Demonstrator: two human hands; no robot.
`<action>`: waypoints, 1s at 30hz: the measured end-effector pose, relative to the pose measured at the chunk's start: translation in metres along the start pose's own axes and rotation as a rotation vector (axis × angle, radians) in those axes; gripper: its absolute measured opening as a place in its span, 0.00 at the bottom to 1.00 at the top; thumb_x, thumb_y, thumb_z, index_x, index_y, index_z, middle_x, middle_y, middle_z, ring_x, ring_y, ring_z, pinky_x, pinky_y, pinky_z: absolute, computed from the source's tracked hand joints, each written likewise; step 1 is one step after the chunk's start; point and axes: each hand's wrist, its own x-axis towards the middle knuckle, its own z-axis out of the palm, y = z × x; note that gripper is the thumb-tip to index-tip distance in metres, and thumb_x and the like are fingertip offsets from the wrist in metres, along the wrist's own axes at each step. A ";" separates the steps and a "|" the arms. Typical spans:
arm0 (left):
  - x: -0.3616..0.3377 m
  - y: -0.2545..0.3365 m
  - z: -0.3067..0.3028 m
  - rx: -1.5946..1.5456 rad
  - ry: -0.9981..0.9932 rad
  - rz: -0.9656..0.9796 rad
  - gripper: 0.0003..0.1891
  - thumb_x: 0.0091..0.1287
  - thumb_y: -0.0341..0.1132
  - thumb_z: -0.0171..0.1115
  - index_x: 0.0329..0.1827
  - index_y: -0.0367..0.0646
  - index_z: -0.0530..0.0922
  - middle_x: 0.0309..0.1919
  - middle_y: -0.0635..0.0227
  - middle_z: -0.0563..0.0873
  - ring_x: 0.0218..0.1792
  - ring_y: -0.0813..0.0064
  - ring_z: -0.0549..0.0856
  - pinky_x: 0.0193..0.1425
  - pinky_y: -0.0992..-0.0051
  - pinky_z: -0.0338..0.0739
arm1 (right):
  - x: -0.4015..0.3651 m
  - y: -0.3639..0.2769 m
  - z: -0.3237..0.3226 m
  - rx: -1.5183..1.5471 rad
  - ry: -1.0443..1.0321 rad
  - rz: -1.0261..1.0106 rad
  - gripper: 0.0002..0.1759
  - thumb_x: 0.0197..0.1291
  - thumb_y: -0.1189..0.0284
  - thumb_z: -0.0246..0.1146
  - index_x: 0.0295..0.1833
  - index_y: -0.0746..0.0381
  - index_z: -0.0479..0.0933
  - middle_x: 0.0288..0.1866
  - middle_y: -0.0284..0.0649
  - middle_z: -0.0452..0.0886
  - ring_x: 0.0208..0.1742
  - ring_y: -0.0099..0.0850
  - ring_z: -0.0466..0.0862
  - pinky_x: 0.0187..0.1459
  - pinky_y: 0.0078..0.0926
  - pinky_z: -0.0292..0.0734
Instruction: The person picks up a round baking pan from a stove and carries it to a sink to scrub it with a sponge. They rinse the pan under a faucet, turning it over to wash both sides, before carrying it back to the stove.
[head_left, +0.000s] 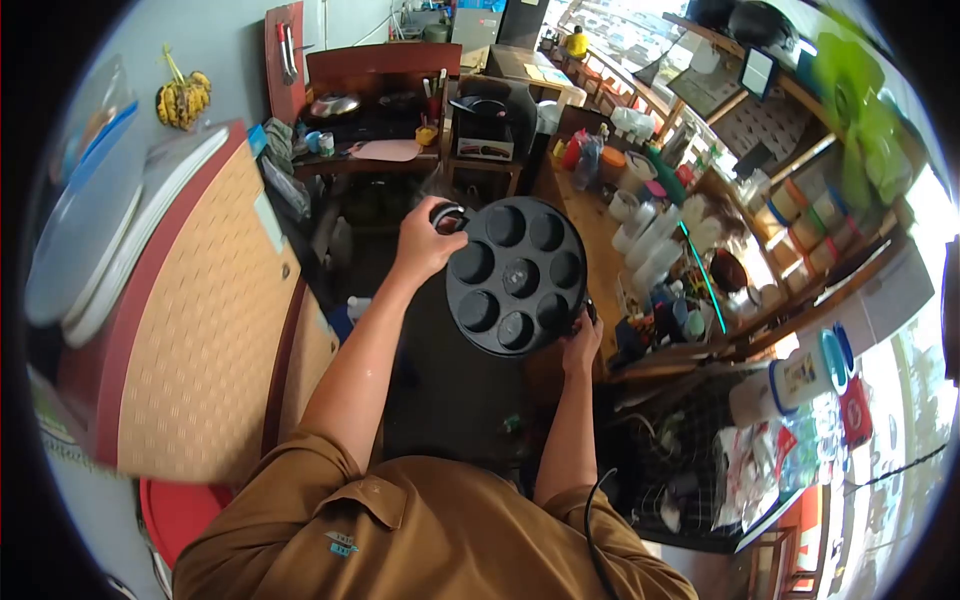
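Note:
A round black pan with several round hollows is held up in front of me, its hollowed face turned toward the camera. My left hand is closed around the looped handle at its upper left. At the lower right, my right hand grips the opposite handle, with part of its fingers hidden by the rim. The hollows look bare, with light glinting in a few of them. Both forearms reach forward over the dark floor.
A wooden counter on my right carries cups, bottles and containers. Ahead, a cooking bench holds a pink board; a stove with a black pan stands beside it. A woven-pattern cabinet is close on my left.

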 end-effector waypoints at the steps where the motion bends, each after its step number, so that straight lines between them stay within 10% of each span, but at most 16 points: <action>1: 0.018 -0.014 0.011 0.014 -0.001 0.003 0.21 0.45 0.28 0.72 0.45 0.36 0.80 0.32 0.67 0.85 0.34 0.80 0.83 0.41 0.77 0.78 | 0.015 -0.002 0.005 -0.033 0.056 0.012 0.15 0.73 0.64 0.54 0.59 0.58 0.70 0.36 0.30 0.70 0.32 0.22 0.73 0.28 0.25 0.73; 10: 0.157 -0.157 0.051 0.109 0.040 -0.211 0.22 0.47 0.26 0.72 0.48 0.36 0.82 0.37 0.67 0.85 0.38 0.79 0.83 0.46 0.76 0.78 | 0.190 0.013 0.087 -0.072 0.007 0.011 0.13 0.69 0.70 0.55 0.55 0.63 0.72 0.34 0.30 0.72 0.31 0.22 0.73 0.28 0.24 0.72; 16: 0.220 -0.252 -0.001 0.112 0.242 -0.407 0.22 0.51 0.29 0.74 0.50 0.36 0.80 0.35 0.68 0.85 0.35 0.80 0.82 0.43 0.75 0.78 | 0.317 0.036 0.251 -0.378 -0.106 -0.218 0.17 0.66 0.73 0.56 0.59 0.66 0.73 0.37 0.37 0.79 0.34 0.26 0.80 0.29 0.27 0.76; 24: 0.190 -0.327 -0.107 0.089 0.700 -0.746 0.20 0.57 0.37 0.75 0.46 0.37 0.78 0.29 0.67 0.81 0.27 0.77 0.82 0.26 0.71 0.82 | 0.354 0.085 0.498 -0.520 -0.660 -0.148 0.17 0.69 0.70 0.56 0.61 0.61 0.74 0.33 0.32 0.75 0.26 0.21 0.76 0.19 0.23 0.69; 30: 0.175 -0.396 -0.168 -0.025 0.884 -0.904 0.21 0.61 0.42 0.74 0.45 0.39 0.74 0.28 0.67 0.80 0.25 0.77 0.81 0.23 0.72 0.80 | 0.343 0.154 0.671 -0.619 -1.049 -0.222 0.19 0.67 0.71 0.58 0.61 0.63 0.76 0.44 0.42 0.83 0.34 0.29 0.82 0.29 0.27 0.78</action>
